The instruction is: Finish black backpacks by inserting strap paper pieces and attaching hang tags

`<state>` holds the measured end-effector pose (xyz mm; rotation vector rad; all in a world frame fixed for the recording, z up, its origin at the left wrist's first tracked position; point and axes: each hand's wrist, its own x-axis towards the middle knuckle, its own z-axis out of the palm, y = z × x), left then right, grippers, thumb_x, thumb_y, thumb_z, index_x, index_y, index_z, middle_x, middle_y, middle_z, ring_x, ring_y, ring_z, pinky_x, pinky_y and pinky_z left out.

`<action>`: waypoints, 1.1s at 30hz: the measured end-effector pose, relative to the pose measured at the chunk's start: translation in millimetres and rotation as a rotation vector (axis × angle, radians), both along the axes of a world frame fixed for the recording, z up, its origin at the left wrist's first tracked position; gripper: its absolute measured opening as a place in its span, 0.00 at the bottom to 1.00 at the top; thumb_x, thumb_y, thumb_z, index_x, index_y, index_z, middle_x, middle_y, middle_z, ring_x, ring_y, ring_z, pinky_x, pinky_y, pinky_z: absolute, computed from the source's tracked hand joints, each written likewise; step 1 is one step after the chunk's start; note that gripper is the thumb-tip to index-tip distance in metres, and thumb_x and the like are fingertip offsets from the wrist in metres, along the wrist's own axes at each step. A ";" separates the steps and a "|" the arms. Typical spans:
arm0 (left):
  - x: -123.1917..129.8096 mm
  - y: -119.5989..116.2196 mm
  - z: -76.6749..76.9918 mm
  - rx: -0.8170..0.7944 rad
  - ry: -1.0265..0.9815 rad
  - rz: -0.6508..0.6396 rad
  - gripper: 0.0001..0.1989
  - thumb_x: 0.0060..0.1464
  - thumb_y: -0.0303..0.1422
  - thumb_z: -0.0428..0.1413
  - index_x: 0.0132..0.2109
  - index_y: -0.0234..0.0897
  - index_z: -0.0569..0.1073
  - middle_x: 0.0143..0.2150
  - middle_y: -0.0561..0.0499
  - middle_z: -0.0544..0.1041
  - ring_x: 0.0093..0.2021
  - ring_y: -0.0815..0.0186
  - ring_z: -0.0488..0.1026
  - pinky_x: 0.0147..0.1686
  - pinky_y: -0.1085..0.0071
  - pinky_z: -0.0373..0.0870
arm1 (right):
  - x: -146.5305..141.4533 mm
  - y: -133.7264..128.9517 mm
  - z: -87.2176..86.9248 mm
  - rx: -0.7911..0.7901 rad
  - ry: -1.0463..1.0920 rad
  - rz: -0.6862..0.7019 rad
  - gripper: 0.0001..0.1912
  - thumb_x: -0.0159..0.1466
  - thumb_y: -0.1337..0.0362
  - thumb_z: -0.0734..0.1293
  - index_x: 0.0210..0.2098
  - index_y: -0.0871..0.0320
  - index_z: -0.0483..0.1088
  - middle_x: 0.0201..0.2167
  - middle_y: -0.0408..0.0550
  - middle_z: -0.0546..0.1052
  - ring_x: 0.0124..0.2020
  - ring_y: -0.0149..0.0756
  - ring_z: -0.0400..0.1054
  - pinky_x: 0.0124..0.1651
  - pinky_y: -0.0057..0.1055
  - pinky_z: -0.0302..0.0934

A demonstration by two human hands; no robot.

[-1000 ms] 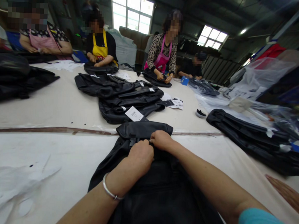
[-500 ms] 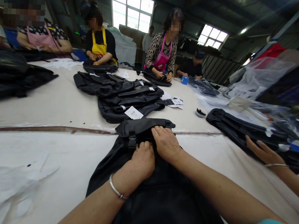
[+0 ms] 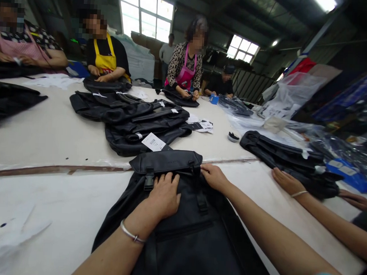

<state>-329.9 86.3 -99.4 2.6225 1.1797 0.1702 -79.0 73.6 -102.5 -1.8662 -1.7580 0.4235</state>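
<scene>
A black backpack lies on the table in front of me, its top flap folded over toward me. My left hand rests on the bag's front just below the flap, fingers spread, next to a black buckle. At the flap's right end, my right hand has its fingers closed on the bag's edge; the fingertips are partly hidden. A second buckle hangs on the right side of the front. A white tag sticks out beyond the top.
Several black bags are piled ahead. To the right, a co-worker's hands touch another black bag, near a blue box and plastic wrapping. Co-workers stand across the table. White sheets lie at left.
The flap has come down flatter over the bag's front. My right hand has moved from under the flap to its right end, and my left hand's fingers have spread. The view has shifted.
</scene>
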 end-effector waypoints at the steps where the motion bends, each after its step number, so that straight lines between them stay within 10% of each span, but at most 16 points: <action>1: -0.1 0.8 -2.4 -0.002 -0.002 -0.004 0.32 0.55 0.40 0.50 0.66 0.36 0.58 0.63 0.35 0.60 0.61 0.44 0.59 0.59 0.44 0.56 | 3.8 3.9 -4.2 -0.023 0.020 0.061 0.14 0.61 0.66 0.61 0.40 0.58 0.77 0.41 0.50 0.80 0.45 0.40 0.72 0.53 0.36 0.61; 8: 3.6 2.0 -5.9 0.004 0.044 -0.027 0.30 0.57 0.39 0.49 0.67 0.48 0.57 0.63 0.37 0.59 0.62 0.44 0.58 0.57 0.42 0.55 | 18.0 33.7 1.7 -0.367 0.128 0.397 0.14 0.62 0.65 0.59 0.35 0.58 0.77 0.41 0.45 0.79 0.45 0.37 0.69 0.53 0.32 0.60; 21: 5.0 2.8 -12.5 0.012 0.021 -0.029 0.30 0.57 0.40 0.49 0.66 0.47 0.58 0.62 0.35 0.59 0.61 0.42 0.58 0.57 0.39 0.55 | 13.0 42.0 8.8 -0.446 0.212 0.204 0.07 0.51 0.63 0.65 0.22 0.60 0.71 0.19 0.38 0.68 0.24 0.29 0.60 0.29 0.26 0.56; 33: 6.5 2.5 -5.3 -0.009 0.056 -0.022 0.35 0.55 0.40 0.49 0.69 0.45 0.51 0.58 0.35 0.61 0.60 0.46 0.60 0.57 0.42 0.56 | 17.1 23.2 -37.5 -0.199 0.506 -0.219 0.17 0.55 0.49 0.61 0.27 0.58 0.65 0.22 0.41 0.66 0.25 0.31 0.58 0.30 0.29 0.55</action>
